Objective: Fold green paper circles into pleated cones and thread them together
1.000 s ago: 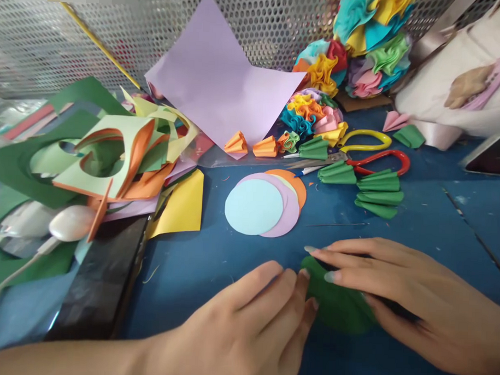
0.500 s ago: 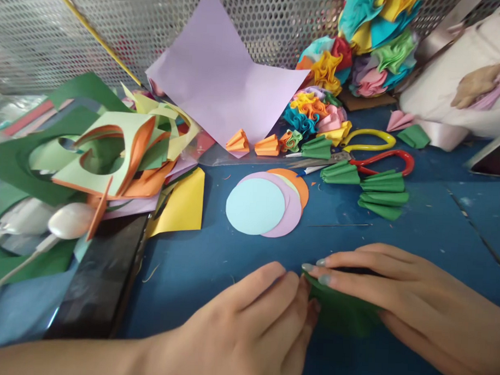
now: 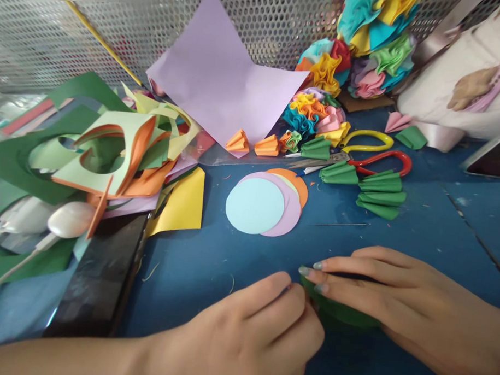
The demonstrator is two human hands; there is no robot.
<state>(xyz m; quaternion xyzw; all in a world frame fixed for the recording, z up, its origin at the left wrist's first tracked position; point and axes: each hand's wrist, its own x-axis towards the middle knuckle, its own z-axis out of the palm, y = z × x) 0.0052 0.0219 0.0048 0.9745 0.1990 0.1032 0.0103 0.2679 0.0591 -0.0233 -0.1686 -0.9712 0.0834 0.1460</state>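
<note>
A piece of dark green paper [image 3: 346, 312] with a curved lower edge is between my hands near the bottom of the view. Curled fingers of my left hand [image 3: 265, 319] close at its left edge, their tips hidden from sight. My right hand [image 3: 394, 296] holds the paper from the other side, its long fingers laid along the top edge and its thumb hidden. Beyond the hands lie overlapping paper circles, with a light blue circle [image 3: 255, 206] uppermost, then a purple circle [image 3: 291, 208] and an orange one [image 3: 299, 184]. A thin needle [image 3: 341, 224] rests on the table to their right.
Folded green paper pieces [image 3: 381, 203] lie beside the red-and-yellow-handled scissors [image 3: 384, 159]. Cut paper scraps [image 3: 123, 166] and a black phone-like slab [image 3: 101, 275] occupy the left. Ruffled paper balls [image 3: 320, 67] and a purple sheet [image 3: 225, 77] stand against the perforated metal panel [image 3: 280, 19].
My left hand has turned and curled tighter, shifting slightly right along the paper's edge. My right fingers have moved a little, and less of the green paper shows below.
</note>
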